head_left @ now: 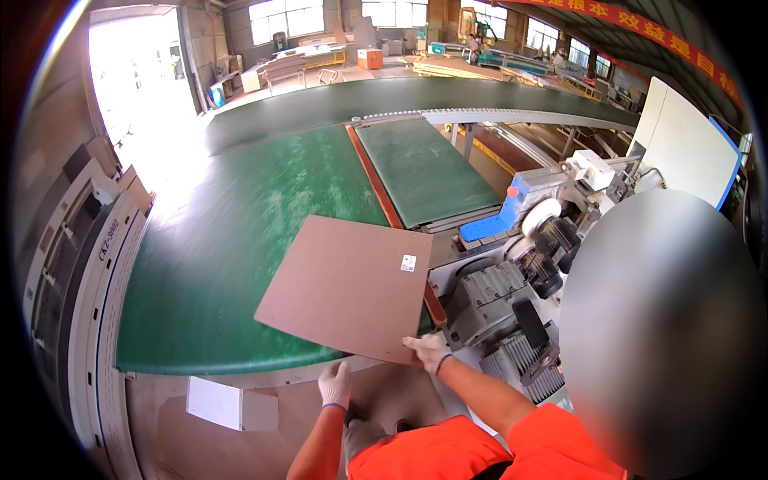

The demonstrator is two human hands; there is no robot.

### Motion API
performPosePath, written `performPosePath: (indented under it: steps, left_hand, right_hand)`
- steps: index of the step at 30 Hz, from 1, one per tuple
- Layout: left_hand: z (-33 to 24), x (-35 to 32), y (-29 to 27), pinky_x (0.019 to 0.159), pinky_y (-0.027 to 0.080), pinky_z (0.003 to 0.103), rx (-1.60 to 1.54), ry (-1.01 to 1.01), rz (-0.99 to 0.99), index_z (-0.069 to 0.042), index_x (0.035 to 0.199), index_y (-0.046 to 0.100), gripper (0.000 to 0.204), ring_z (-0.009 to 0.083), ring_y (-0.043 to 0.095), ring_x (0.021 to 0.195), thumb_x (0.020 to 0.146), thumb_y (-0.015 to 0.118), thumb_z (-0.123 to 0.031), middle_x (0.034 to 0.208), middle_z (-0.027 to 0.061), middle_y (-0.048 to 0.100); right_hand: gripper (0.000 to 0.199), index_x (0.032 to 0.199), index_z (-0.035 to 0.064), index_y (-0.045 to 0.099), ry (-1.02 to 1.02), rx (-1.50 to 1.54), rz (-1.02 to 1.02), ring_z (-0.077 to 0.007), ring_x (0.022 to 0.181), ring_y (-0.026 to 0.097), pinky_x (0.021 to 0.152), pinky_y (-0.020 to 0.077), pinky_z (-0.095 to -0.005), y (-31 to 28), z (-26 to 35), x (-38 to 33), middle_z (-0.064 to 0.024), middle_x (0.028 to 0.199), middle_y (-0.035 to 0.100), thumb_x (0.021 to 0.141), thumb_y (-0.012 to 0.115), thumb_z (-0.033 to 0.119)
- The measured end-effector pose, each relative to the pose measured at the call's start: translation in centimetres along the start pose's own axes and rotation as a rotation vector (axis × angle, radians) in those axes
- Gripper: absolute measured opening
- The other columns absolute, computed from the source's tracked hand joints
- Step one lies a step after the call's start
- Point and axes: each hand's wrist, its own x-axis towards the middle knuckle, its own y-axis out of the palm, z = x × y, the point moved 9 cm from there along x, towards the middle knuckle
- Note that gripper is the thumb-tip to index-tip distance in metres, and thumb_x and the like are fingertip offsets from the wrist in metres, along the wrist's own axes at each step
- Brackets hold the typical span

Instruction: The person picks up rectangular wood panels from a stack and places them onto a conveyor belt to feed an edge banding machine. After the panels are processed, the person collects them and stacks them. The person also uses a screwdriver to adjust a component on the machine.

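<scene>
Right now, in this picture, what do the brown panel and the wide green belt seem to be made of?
The brown panel looks like a wood-based board with a matt coating: flat, evenly coloured; its core is hard to tell. The wide green belt under it seems rubber or plastic, smooth and slightly glossy, with pale marks and reflected light.

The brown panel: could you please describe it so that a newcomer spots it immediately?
Find the wide green belt at centre-left. Over its near right corner is a flat, four-sided brown panel, the right hand at its nearest corner. Its brown face with a small white label sets it apart from the green belt and narrow orange strip.
</scene>
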Motion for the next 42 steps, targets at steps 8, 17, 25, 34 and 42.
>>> performPosePath:
  steps: [8, 17, 25, 34, 42]
  left_hand:
    - [-0.3, -6.0, -0.6, 0.106, 0.057, 0.052, -0.89, -0.265, 0.237, -0.001, 0.144, 0.057, 0.049, 0.0347, 0.067, 0.126, 0.098, 0.066, -0.017, 0.136, 0.0172, 0.068]
    - [5.7, -35.0, -24.9, 0.108, 0.056, 0.053, -0.831, -0.081, -0.114, 0.01, 0.148, 0.052, 0.073, 0.0391, 0.067, 0.127, 0.08, 0.077, -0.004, 0.138, 0.0234, 0.066]
    - [10.8, -65.9, -36.0, 0.101, 0.06, 0.052, -1.01, 0.096, -0.775, 0.012, 0.139, 0.059, 0.068, 0.0361, 0.072, 0.116, 0.079, 0.082, -0.009, 0.129, 0.0227, 0.071]
    - [14.1, -94.5, -33.4, 0.117, 0.046, 0.058, -1.189, 1.115, -1.359, -0.012, 0.158, 0.05, 0.094, 0.0331, 0.051, 0.147, 0.091, 0.069, -0.074, 0.162, 0.0112, 0.052]
    - [21.8, -99.9, -39.5, 0.087, 0.063, 0.051, -0.972, 0.582, -2.089, -0.003, 0.137, 0.058, 0.037, 0.0286, 0.069, 0.112, 0.101, 0.063, -0.012, 0.129, 0.0106, 0.066]
  right_hand:
    - [0.033, 0.115, 0.0066, 0.071, 0.302, 0.039, 0.551, -0.0199, 0.081, 0.073, 0.069, 0.0604, -0.0338, 14.6, -3.4, -11.7, -0.0076, 0.1, 0.075, 0.098, 0.078, 0.034]
    - [0.055, 0.147, -0.0005, 0.057, 0.242, 0.676, 0.666, -0.0339, 0.134, 0.062, 0.115, 0.0496, -0.0495, 10.3, -3.9, -18.0, -0.0147, 0.143, 0.066, 0.094, 0.064, 0.011]
    - [0.048, 0.136, -0.0031, 0.065, 0.659, 0.355, 1.138, -0.0324, 0.125, 0.067, 0.113, 0.0502, -0.0469, 31.0, -16.3, -32.9, -0.0151, 0.131, 0.073, 0.09, 0.068, 0.011]
    - [0.048, 0.133, -0.0082, 0.065, 0.863, 0.112, 1.665, -0.0292, 0.119, 0.068, 0.109, 0.0525, -0.0449, 48.9, -21.6, -73.2, -0.0153, 0.128, 0.071, 0.087, 0.071, 0.004]
    - [0.034, 0.132, 0.0014, 0.061, 1.196, -0.378, 1.968, -0.0286, 0.106, 0.073, 0.088, 0.0633, -0.0434, 42.5, -29.3, -90.9, -0.0137, 0.121, 0.071, 0.101, 0.072, 0.011]
